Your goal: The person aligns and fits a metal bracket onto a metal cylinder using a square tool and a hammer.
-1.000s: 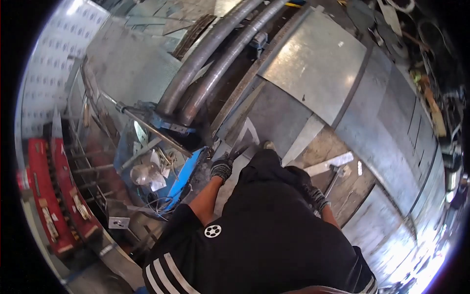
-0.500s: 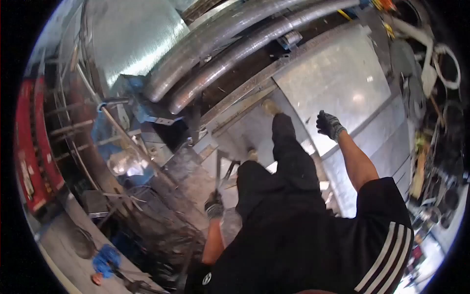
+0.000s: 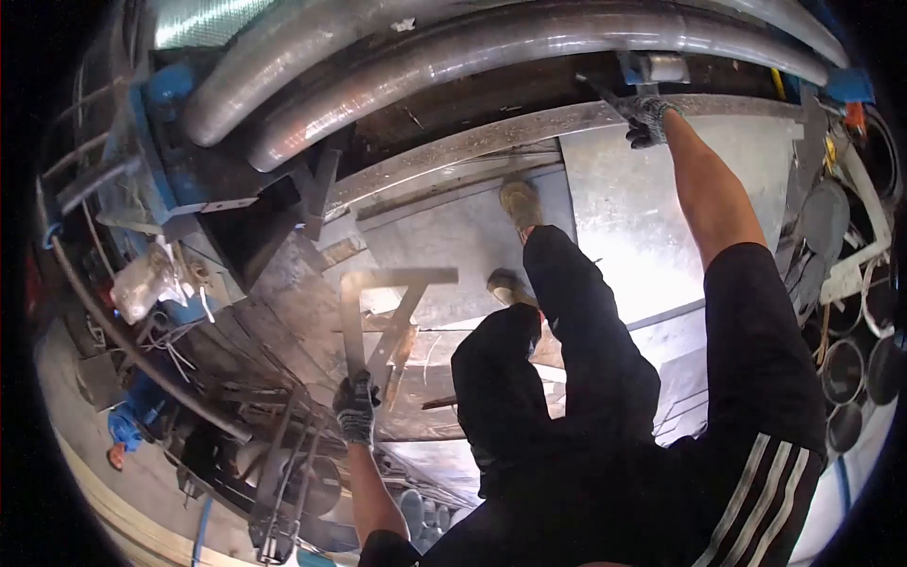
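Note:
A flat metal bracket (image 3: 351,312), a triangular frame with one bar sticking out, rises from my left hand (image 3: 356,408). The gloved fingers are wrapped round its lower end, and the frame stands over the floor left of my legs. My right hand (image 3: 650,123), also gloved, is stretched far forward at the long metal beam (image 3: 482,142) below the rollers. A dark elongated shape (image 3: 605,94) runs out from its fingers to the upper left; the fingers are blurred, and I cannot tell whether they grip it.
Long metal rollers (image 3: 453,61) cross the front above the beam. A bright sheet of metal (image 3: 652,217) lies below my right arm. Blue machine parts (image 3: 170,142) and a curved hose (image 3: 118,331) are on the left. Round metal pieces (image 3: 841,369) are stacked at right. Another person's blue-sleeved arm (image 3: 123,425) shows far left.
My right hand has reached forward from over the sheet to the beam. The bracket in my left hand has swung left and now shows its full outline. My view has shifted nearer the rollers.

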Demonstrator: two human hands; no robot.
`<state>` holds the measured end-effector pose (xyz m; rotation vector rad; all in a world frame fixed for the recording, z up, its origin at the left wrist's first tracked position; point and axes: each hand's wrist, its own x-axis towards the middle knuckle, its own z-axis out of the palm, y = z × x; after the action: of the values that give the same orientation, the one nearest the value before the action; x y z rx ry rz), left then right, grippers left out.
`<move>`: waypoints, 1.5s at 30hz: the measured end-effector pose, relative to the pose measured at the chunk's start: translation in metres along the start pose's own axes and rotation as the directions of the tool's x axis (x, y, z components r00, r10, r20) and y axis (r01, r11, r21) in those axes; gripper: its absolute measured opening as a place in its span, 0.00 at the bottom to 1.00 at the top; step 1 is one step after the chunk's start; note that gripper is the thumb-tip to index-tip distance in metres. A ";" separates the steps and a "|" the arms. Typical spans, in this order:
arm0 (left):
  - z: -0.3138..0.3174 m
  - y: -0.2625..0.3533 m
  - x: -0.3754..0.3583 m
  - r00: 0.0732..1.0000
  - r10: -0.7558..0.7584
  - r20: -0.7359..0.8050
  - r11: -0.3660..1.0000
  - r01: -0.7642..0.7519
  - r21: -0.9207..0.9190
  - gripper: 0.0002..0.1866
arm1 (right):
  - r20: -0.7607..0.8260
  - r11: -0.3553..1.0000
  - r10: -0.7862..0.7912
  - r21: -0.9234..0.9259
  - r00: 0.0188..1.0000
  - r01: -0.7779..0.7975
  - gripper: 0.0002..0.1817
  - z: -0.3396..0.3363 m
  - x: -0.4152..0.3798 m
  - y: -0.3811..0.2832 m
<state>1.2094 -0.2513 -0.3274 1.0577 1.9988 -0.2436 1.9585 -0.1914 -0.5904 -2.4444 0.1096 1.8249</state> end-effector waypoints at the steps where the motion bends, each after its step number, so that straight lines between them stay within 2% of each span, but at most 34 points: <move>1: 0.017 0.004 0.020 0.998 -0.053 0.030 0.988 0.057 -0.145 0.20 | -0.025 0.996 -0.009 0.091 1.000 0.011 0.26 0.003 0.019 0.004; 2: 0.033 0.004 0.036 0.992 -0.115 0.059 0.950 0.127 -0.286 0.20 | -0.037 0.997 -0.016 0.071 0.999 0.019 0.24 0.006 0.040 0.003; 4: 0.065 0.007 0.072 0.984 -0.085 0.156 0.919 0.138 -0.369 0.21 | -0.072 0.997 -0.027 -0.080 0.997 0.021 0.22 0.013 0.075 -0.011; 6: 0.099 0.027 0.107 0.979 -0.092 0.183 0.888 0.163 -0.429 0.22 | -0.118 0.977 -0.049 -0.213 0.992 0.023 0.19 0.016 0.100 -0.024; 8: 0.130 0.025 0.156 0.957 -0.020 0.289 0.915 0.134 -0.381 0.25 | -0.133 0.945 -0.080 -0.326 0.988 0.032 0.16 0.016 0.121 -0.039; 10: 0.163 0.038 0.196 0.963 -0.010 0.270 0.905 0.123 -0.407 0.27 | -0.134 0.912 -0.115 -0.407 0.984 0.051 0.14 0.025 0.138 -0.038; 12: 0.181 0.063 0.220 0.950 0.010 0.314 0.934 0.103 -0.343 0.27 | -0.135 0.879 -0.165 -0.470 0.977 0.084 0.12 0.028 0.146 -0.012; 13: 0.194 0.058 0.236 0.949 0.020 0.315 0.929 0.098 -0.356 0.27 | -0.131 0.833 -0.230 -0.539 0.964 0.125 0.12 0.028 0.137 -0.003; 14: 0.207 0.054 0.258 0.947 0.035 0.320 0.913 0.100 -0.395 0.27 | -0.117 0.720 -0.336 -0.672 0.934 0.175 0.11 0.022 0.126 -0.003; 16: 0.234 0.047 0.287 0.940 0.058 0.337 0.897 0.099 -0.431 0.27 | -0.085 0.423 -0.537 -0.888 0.839 0.181 0.10 0.005 0.114 -0.002; 17: 0.243 0.042 0.296 0.942 0.056 0.331 0.884 0.108 -0.455 0.27 | -0.086 0.412 -0.594 -0.886 0.800 0.211 0.11 0.007 0.090 0.002; 20: 0.286 0.007 0.335 0.935 0.127 0.330 0.867 0.057 -0.494 0.27 | -0.061 0.550 -0.707 -0.675 0.705 0.492 0.16 0.040 0.007 0.038; 22: 0.300 0.001 0.354 0.925 0.193 0.328 0.856 0.005 -0.518 0.27 | -0.011 0.562 -0.754 -0.527 0.656 0.637 0.16 0.047 0.021 0.089; 23: 0.304 -0.002 0.357 0.912 0.195 0.362 0.898 -0.018 -0.440 0.28 | 0.014 0.560 -0.776 -0.445 0.630 0.699 0.16 0.052 0.026 0.114; 24: 0.309 -0.006 0.358 0.899 0.191 0.394 0.933 -0.042 -0.356 0.28 | 0.085 0.746 -0.639 -0.170 0.764 0.643 0.17 0.069 0.021 0.129; 25: 0.309 -0.002 0.350 0.907 0.250 0.340 0.943 -0.148 -0.298 0.33 | 0.060 0.645 -0.706 -0.355 0.706 0.676 0.18 0.091 0.023 0.138; 26: 0.308 -0.004 0.352 0.907 0.259 0.333 0.937 -0.152 -0.314 0.33 | 0.049 0.524 -0.765 -0.532 0.642 0.665 0.20 0.114 0.028 0.147; 28: 0.312 -0.005 0.364 0.871 0.326 0.367 0.935 -0.354 0.010 0.40 | 0.037 0.556 -0.795 -0.351 0.605 0.753 0.21 0.158 0.058 0.158; 29: 0.317 -0.008 0.361 0.876 0.326 0.356 0.940 -0.340 -0.024 0.46 | 0.038 0.553 -0.809 -0.294 0.587 0.780 0.21 0.178 0.060 0.155; 30: 0.320 -0.013 0.365 0.881 0.324 0.345 0.942 -0.334 -0.033 0.46 | 0.076 0.571 -0.782 -0.309 0.618 0.760 0.20 0.204 0.030 0.144; 32: 0.319 -0.013 0.375 0.883 0.309 0.354 0.906 -0.387 0.172 0.44 | 0.123 0.567 -0.768 -0.326 0.629 0.756 0.19 0.223 0.000 0.126; 34: 0.312 -0.010 0.362 0.880 0.372 0.296 0.904 -0.416 0.101 0.42 | 0.115 0.376 -0.899 -0.291 0.422 0.880 0.18 0.222 -0.012 0.111; 36: 0.295 0.003 0.350 0.805 0.229 0.548 0.968 -0.249 -0.039 0.42 | 0.179 0.405 -0.890 -0.108 0.419 0.908 0.19 0.209 -0.051 0.104; 37: 0.303 -0.002 0.361 0.821 0.210 0.532 0.970 -0.243 -0.007 0.40 | 0.229 0.297 -0.935 0.097 0.269 0.950 0.21 0.205 -0.061 0.100; 38: 0.301 0.002 0.357 0.824 0.221 0.521 0.968 -0.249 -0.018 0.40 | 0.190 0.183 -0.971 0.185 0.148 0.965 0.21 0.210 -0.078 0.091; 40: 0.300 0.017 0.345 0.865 0.134 0.483 0.972 -0.211 0.109 0.40 | 0.060 0.047 -0.998 0.230 0.034 0.972 0.18 0.227 -0.122 0.068; 41: 0.316 0.009 0.356 0.863 0.140 0.486 0.972 -0.214 0.100 0.40 | 0.023 -0.002 -1.000 0.291 -0.009 0.957 0.16 0.231 -0.120 0.061; 42: 0.336 -0.001 0.369 0.896 0.182 0.405 0.968 -0.235 0.085 0.40 | 0.025 0.000 -1.000 0.284 -0.008 0.959 0.16 0.242 -0.118 0.063; 43: 0.349 -0.005 0.380 0.922 0.223 0.316 0.964 -0.257 0.069 0.39 | -0.040 0.009 -0.999 0.245 0.020 0.970 0.14 0.260 -0.111 0.064; 44: 0.350 -0.001 0.373 0.922 0.221 0.318 0.966 -0.252 0.057 0.39 | -0.096 0.025 -0.994 0.207 0.046 0.978 0.12 0.275 -0.100 0.066; 45: 0.347 0.003 0.355 0.935 0.212 0.283 0.976 -0.215 -0.021 0.40 | -0.027 0.093 -0.994 0.351 0.109 0.932 0.12 0.289 -0.080 0.067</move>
<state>1.3121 -0.2165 -0.8117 1.1668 1.6142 -0.2732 1.6532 -0.2245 -0.5969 -1.2750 -0.9990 1.1616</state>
